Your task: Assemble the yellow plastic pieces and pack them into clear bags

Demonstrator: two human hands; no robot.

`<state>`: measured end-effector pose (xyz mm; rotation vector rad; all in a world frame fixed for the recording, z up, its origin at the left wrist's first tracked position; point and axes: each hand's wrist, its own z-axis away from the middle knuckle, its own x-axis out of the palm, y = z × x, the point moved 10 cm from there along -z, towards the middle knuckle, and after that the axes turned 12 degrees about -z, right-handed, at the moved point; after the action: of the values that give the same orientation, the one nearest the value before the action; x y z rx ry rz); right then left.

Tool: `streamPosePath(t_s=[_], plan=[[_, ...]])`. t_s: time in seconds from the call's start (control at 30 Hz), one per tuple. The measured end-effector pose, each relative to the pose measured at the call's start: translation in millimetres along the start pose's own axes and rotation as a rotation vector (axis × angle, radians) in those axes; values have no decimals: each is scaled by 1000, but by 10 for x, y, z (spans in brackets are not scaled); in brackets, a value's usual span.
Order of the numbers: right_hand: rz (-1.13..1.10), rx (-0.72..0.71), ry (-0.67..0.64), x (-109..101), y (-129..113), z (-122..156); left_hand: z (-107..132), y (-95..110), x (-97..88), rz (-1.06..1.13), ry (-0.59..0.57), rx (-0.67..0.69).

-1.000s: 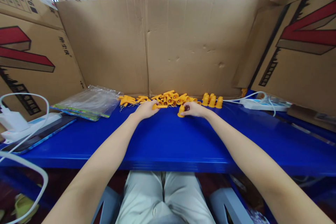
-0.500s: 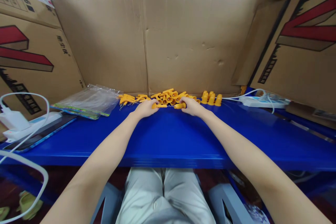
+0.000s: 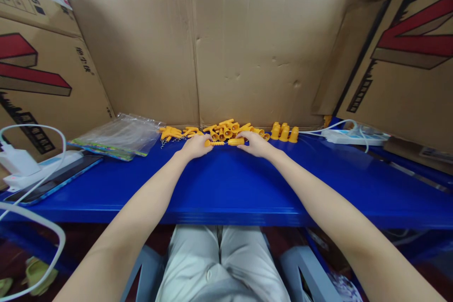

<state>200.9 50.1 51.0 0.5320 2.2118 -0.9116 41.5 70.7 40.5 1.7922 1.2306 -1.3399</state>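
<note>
Blue tabletop [image 3: 219,184], ribbed rod [image 3: 217,143] in left hand [image 3: 196,147], sideways, pointing right

Workshop or storeroom, can't tell which
Blue tabletop [image 3: 226,184] w/ big boxes [image 3: 53,68] at L & R edges, cardboard wall [image 3: 265,56] along back edge, lots of yellow bits [image 3: 226,129] by it, clear bags [image 3: 123,133] nr back L corner.

Two hands [image 3: 197,146] [image 3: 257,145] — two held orange pieces [image 3: 217,143] [image 3: 235,141]
</note>
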Motion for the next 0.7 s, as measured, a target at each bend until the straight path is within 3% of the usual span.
streamPosePath(t_s=[0.37, 0.53, 0.7], plan=[[-142, -15, -24, 133, -23, 3, 14, 113, 35, -48, -15, 9], [-215, 105, 13, 160, 125, 5, 5, 87, 45, -90, -10, -8], [-427, 208, 21, 204, 305, 15, -4, 45, 59, -66, -10, -24]])
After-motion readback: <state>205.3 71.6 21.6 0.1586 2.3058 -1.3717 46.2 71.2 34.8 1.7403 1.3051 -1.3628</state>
